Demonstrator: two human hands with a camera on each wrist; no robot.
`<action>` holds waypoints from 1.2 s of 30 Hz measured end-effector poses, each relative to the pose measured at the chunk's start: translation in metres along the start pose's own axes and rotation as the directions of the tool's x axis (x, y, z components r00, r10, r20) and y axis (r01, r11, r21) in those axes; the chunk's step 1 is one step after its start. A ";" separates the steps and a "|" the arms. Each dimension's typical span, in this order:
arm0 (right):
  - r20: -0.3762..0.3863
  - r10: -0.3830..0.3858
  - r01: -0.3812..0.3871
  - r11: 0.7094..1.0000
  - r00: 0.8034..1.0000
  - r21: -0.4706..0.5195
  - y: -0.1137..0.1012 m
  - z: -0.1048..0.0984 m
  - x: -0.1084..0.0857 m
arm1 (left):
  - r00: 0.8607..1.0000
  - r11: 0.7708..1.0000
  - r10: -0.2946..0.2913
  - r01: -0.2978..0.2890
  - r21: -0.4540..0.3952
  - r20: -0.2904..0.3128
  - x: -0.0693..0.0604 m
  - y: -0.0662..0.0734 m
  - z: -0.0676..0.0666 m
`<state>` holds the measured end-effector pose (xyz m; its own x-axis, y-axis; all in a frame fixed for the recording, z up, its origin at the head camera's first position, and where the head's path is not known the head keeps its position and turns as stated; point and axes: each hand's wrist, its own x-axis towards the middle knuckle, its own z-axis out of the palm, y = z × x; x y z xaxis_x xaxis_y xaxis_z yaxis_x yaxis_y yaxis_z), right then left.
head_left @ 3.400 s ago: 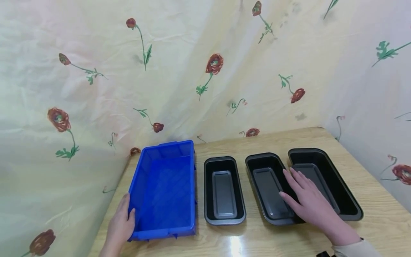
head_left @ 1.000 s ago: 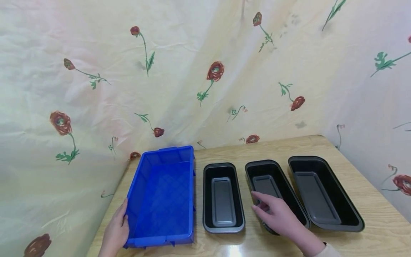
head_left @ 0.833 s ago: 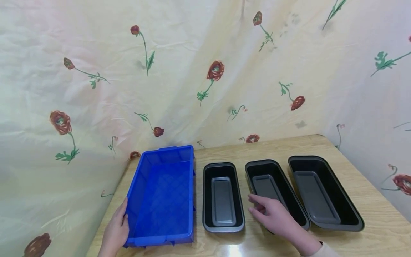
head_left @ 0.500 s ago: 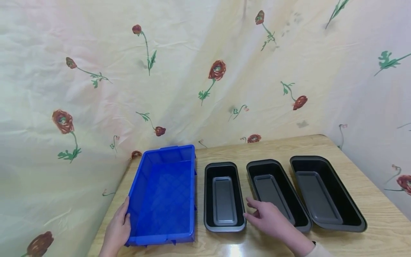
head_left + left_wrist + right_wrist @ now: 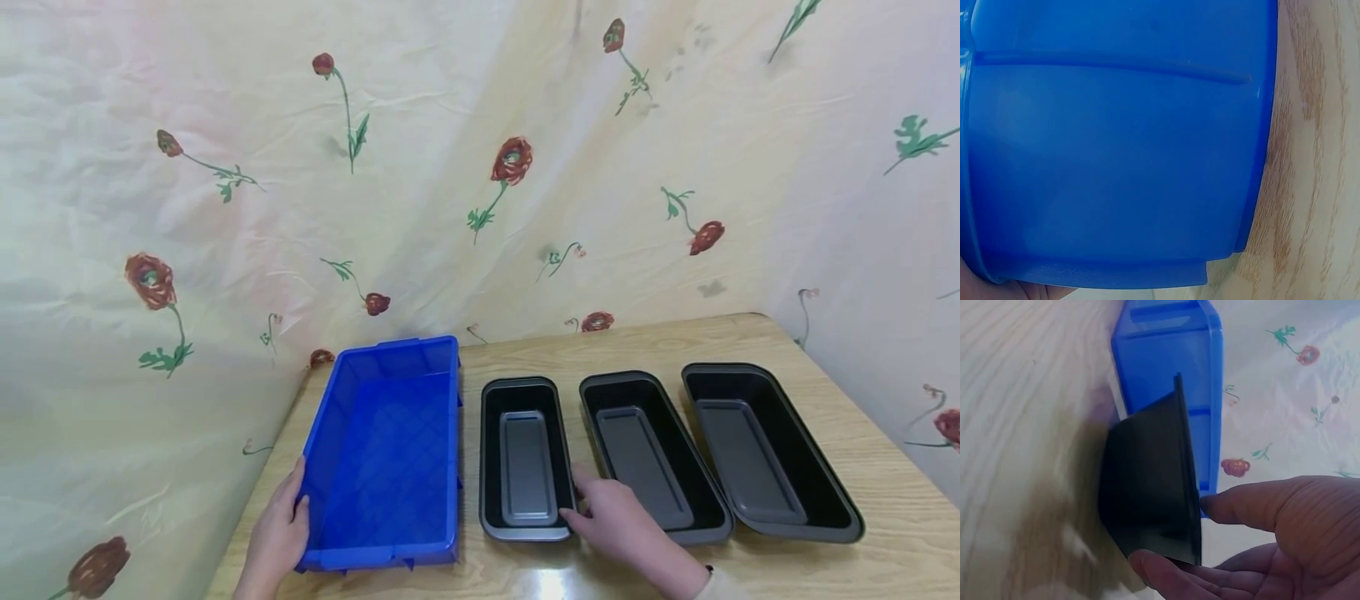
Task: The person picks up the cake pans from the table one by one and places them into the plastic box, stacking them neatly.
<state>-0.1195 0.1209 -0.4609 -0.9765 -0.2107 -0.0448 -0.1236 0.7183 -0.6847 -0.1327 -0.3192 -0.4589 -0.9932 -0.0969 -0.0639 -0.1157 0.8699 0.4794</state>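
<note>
At the left of the table stands a blue plastic tray point(image 5: 393, 450), its inside bare. My left hand point(image 5: 277, 529) grips its near left rim, thumb over the top; the left wrist view is mostly filled by the tray's outer wall point(image 5: 1110, 156). To the tray's right sits a narrow dark loaf pan point(image 5: 527, 467). My right hand point(image 5: 618, 521) holds this pan at its near right corner. In the right wrist view, the thumb of the right hand point(image 5: 1297, 531) meets the rim of the pan point(image 5: 1147, 475), and a fingertip lies against its outer wall.
Two more dark loaf pans stand to the right, a middle one point(image 5: 641, 458) and a larger one point(image 5: 753, 458), their near ends close together. All are on a wood-grain table point(image 5: 600, 342). A flowered cloth point(image 5: 420, 167) hangs behind and at both sides.
My right hand has moved left, from between the two right pans, past the middle pan, to the narrow pan. The middle pan's near end has swung right. My left hand stays at the tray.
</note>
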 end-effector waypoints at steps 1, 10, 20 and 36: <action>-0.002 0.008 -0.008 1.000 1.000 -0.018 -0.001 0.002 0.000 | 1.000 1.000 -0.001 0.001 -0.002 0.002 0.000 0.000 0.000; -0.010 0.051 -0.051 0.995 0.999 -0.087 -0.001 0.014 0.006 | 1.000 1.000 -0.010 0.010 0.002 0.002 0.000 -0.001 0.000; -0.048 0.063 -0.067 0.993 0.997 -0.101 -0.006 0.017 0.011 | 1.000 1.000 -0.011 0.011 0.001 -0.004 -0.001 0.000 0.000; -0.018 0.154 -0.143 0.947 0.988 0.287 -0.007 0.016 0.007 | 1.000 1.000 -0.014 0.014 -0.006 -0.010 -0.002 0.000 0.000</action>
<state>-0.1227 0.1043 -0.4681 -0.9869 -0.0855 -0.1368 0.0728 0.5203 -0.8508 -0.1312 -0.3188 -0.4591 -0.9916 -0.1137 -0.0615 -0.1292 0.8657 0.4835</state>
